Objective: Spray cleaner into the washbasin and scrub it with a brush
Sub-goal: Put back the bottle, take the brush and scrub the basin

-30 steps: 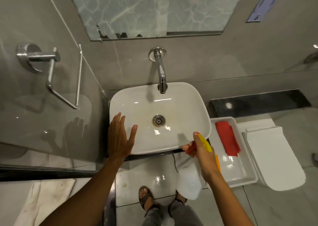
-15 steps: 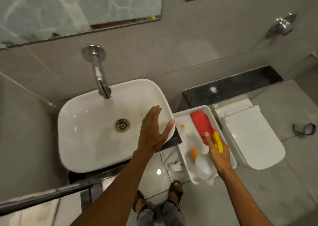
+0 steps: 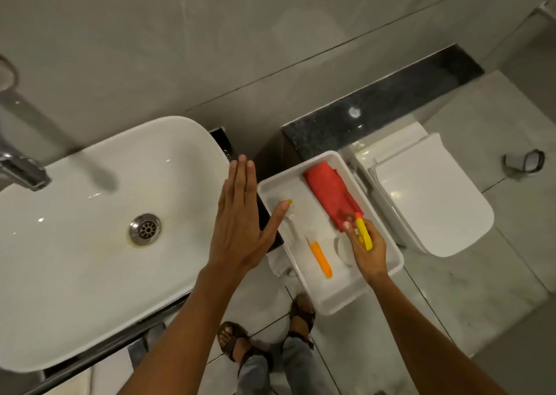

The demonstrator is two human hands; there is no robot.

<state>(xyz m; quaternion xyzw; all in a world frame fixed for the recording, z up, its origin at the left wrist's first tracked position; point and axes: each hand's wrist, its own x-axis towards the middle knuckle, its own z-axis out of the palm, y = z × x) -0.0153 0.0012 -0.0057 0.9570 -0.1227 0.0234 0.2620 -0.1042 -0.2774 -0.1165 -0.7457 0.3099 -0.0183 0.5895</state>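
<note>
In the white tray (image 3: 388,245), the right hand (image 3: 368,251) grips the spray bottle (image 3: 363,233) head. Left hand (image 3: 240,217) hovers spread, empty. The orange-handled brush (image 3: 321,256) beside it looks light and stiff (grip the handle).

Both forearms bare with no sleeves, left hand (image 3: 240,220) and right hand (image 3: 368,251) ungloved, no rings or watch showing; dark strappy sandals (image 3: 240,345), grey-blue jeans (image 3: 270,367).

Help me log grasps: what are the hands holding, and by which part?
The right hand grips the spray bottle at its yellow trigger head, over the tray. The left hand is open, holding nothing.
</note>
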